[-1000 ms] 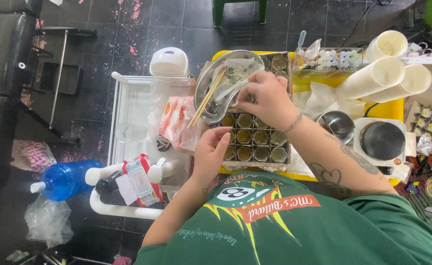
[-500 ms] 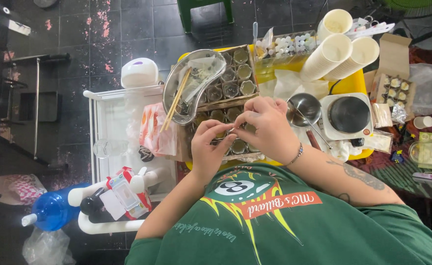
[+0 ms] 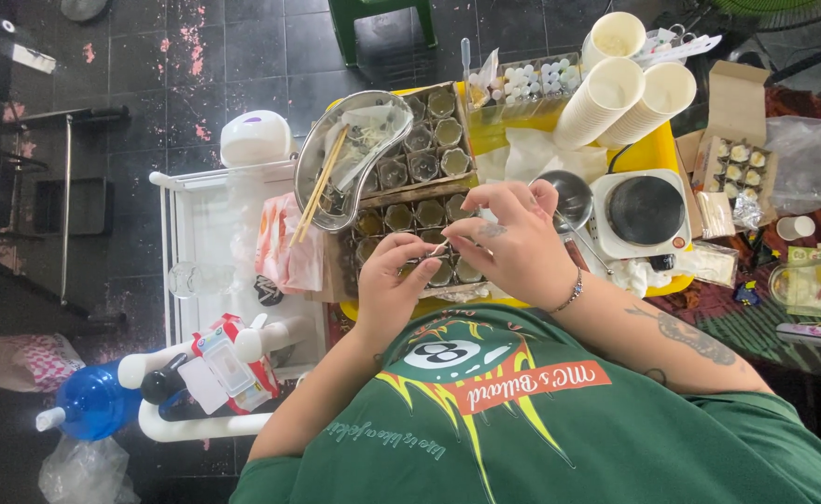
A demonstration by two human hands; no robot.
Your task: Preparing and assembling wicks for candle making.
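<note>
We pinch a thin wick (image 3: 437, 249) between left hand (image 3: 390, 280) and right hand (image 3: 508, 238), right above the jar tray (image 3: 410, 219), both closed on it, steadying each end.

Small pale thing (image 3: 437, 249) pinched between both hands over the tray of glass jars (image 3: 401, 219), too small to identify, nearest jars hidden beneath the right hand (image 3: 508, 245), contents of the kidney-shaped metal dish (image 3: 350, 154) beside the tray unclear

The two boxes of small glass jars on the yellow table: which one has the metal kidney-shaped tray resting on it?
The farther box of jars, beyond both hands. The kidney-shaped tray with chopsticks overlaps its left side; the nearer box lies under the hands.
</note>
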